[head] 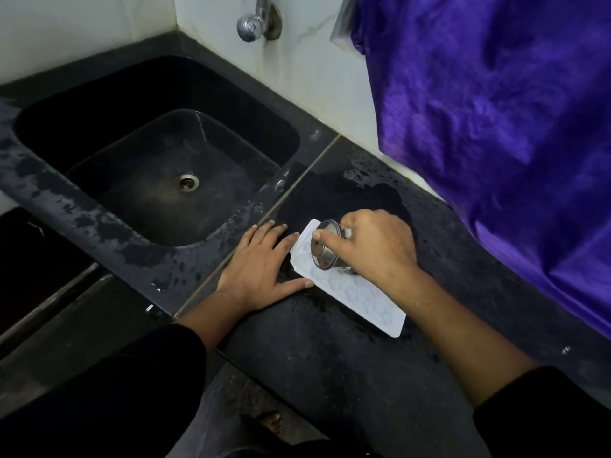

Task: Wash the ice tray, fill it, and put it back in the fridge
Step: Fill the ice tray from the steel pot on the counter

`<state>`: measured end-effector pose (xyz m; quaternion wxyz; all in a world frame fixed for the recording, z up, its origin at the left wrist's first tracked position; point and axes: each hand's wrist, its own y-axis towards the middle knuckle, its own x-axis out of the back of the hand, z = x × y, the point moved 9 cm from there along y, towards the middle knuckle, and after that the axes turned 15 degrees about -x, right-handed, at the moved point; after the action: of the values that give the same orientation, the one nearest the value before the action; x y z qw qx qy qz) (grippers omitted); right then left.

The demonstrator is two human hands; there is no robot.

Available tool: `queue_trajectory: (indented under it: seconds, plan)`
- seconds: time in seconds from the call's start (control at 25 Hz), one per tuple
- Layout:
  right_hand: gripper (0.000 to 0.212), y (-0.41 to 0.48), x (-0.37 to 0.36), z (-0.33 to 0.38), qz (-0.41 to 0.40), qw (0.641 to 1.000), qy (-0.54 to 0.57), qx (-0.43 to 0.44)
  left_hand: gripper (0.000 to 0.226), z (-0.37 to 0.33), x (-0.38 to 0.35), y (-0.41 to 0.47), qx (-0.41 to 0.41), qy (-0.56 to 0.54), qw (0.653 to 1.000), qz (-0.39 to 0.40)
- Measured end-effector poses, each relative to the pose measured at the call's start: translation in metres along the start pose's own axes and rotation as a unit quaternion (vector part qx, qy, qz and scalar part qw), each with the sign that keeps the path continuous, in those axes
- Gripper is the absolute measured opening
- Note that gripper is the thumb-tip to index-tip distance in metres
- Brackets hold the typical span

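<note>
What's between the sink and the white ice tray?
In the head view, the left hand lies flat on the wet counter between the sink and the ice tray, thumb touching the tray's edge.

Single head-worn wide-angle view, looking steeply down and forward.

Set above a dark stone countertop (330, 352), close enough that both forearms enter from the bottom edge and fill the lower frame. Faces toward the white wall at the back, with the black sink (158, 153) to the left of centre and the chrome tap (253, 23) cut off at the top edge. Purple cloth (496, 127) crowding the upper right. Straight lines bowed near the edges by the lens. No second view to share any part.
</note>
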<state>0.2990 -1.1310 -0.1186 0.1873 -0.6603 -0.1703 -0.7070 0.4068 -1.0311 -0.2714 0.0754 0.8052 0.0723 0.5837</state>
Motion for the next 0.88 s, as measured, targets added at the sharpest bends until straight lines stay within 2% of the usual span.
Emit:
queue_trajectory:
  seconds: [0.16, 0.24, 0.32, 0.48, 0.6, 0.72, 0.8, 0.88]
  plan:
    - [0.066, 0.002, 0.001, -0.016, -0.004, 0.998, 0.063, -0.024, 0.102, 0.000, 0.000, 0.001, 0.000, -0.002, 1.000, 0.003]
    - [0.068, 0.002, -0.001, -0.034, 0.004, 0.989, 0.139, -0.052, 0.103, 0.000, 0.000, 0.001, 0.001, -0.001, 1.000, 0.010]
    - [0.066, 0.001, -0.004, -0.055, 0.020, 0.965, 0.246, -0.084, 0.103, 0.000, 0.000, 0.001, 0.000, -0.003, 1.000, 0.011]
    - [0.062, -0.006, -0.013, -0.095, 0.059, 0.867, 0.474, -0.143, 0.104, -0.002, 0.002, 0.001, 0.001, -0.003, 1.000, 0.010]
    - [0.068, -0.009, -0.017, -0.113, 0.067, 0.788, 0.588, -0.171, 0.102, -0.003, 0.002, 0.001, 0.000, 0.003, 1.000, 0.005]
    - [0.050, -0.001, -0.017, -0.127, 0.057, 0.726, 0.655, -0.201, 0.100, -0.002, 0.000, 0.001, 0.001, 0.007, 1.000, 0.010]
    - [0.041, 0.012, -0.022, -0.136, 0.045, 0.696, 0.680, -0.224, 0.099, -0.001, 0.000, 0.003, 0.002, 0.008, 1.000, 0.008]
    - [0.043, 0.027, -0.032, -0.141, 0.033, 0.691, 0.681, -0.240, 0.099, -0.001, 0.000, 0.004, 0.002, 0.010, 1.000, 0.005]
